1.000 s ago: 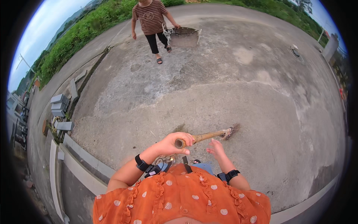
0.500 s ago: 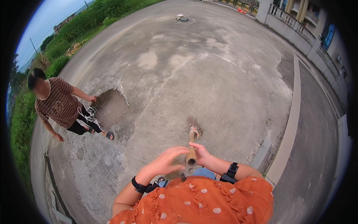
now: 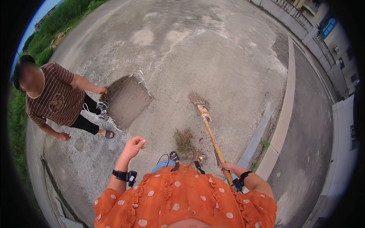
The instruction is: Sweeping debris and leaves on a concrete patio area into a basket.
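Observation:
My right hand (image 3: 229, 167) is wrapped around the pole of a broom (image 3: 214, 142) with a long bamboo handle. Its twiggy head points away from me, resting on or close to the concrete, and colourful wrapping binds the neck. Free of the broom, my left hand (image 3: 134, 147) is raised in front of me on the left, fingers curled in a loose fist with nothing visible in them. Between my hands, near my feet, lies a small heap of dry weeds (image 3: 184, 141). Beside it is a small bright orange patch (image 3: 201, 157) I cannot make out.
At the left a person (image 3: 57, 95) in a striped shirt holds a flat brown woven mat (image 3: 127, 100) with white cords. A raised kerb (image 3: 283, 140) runs along the right, beyond a low grey slab (image 3: 256, 135). Greenery borders the far left; a balustrade wall stands far right.
My left hand has come away from the broom pole and moved left. The right hand has swung the pole to the right, tilting it. The person with the mat appears nearer.

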Available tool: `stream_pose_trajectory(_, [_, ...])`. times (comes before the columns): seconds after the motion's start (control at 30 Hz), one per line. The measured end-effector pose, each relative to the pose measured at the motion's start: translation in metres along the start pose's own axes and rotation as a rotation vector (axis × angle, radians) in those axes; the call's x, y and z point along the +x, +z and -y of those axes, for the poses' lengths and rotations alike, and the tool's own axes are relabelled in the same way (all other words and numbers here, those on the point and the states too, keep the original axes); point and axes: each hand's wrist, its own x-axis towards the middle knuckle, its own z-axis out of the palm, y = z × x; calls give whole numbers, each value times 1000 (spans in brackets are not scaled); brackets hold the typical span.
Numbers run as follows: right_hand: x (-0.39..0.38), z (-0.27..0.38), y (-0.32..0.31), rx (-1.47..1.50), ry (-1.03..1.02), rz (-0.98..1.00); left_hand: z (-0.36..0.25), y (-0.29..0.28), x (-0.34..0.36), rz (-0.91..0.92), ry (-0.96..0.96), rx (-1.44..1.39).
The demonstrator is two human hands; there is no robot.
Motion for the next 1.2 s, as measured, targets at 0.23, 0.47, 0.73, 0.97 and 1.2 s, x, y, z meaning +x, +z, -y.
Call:
stream_pose_trajectory(0.23, [-24, -168, 87, -308, 3, -330, 34, 0, -66, 239, 59, 329])
stream_pose_trajectory(0.47, [-126, -360, 192, -448, 38, -494, 95, -48, -87, 204, 145, 570])
stream_pose_trajectory(0.73, [-293, -336, 349, -58, 241, -471, 106, -183, 40, -129, 166, 541])
stream_pose_trajectory(0.97, [-262, -261, 501, 373, 445, -572, 84, -251, 229, -101, 192, 984])
stream_pose_trajectory(1.2, [-220, -162, 570, 574, 562, -535, 142, -283, 400, 299, -167, 1317])
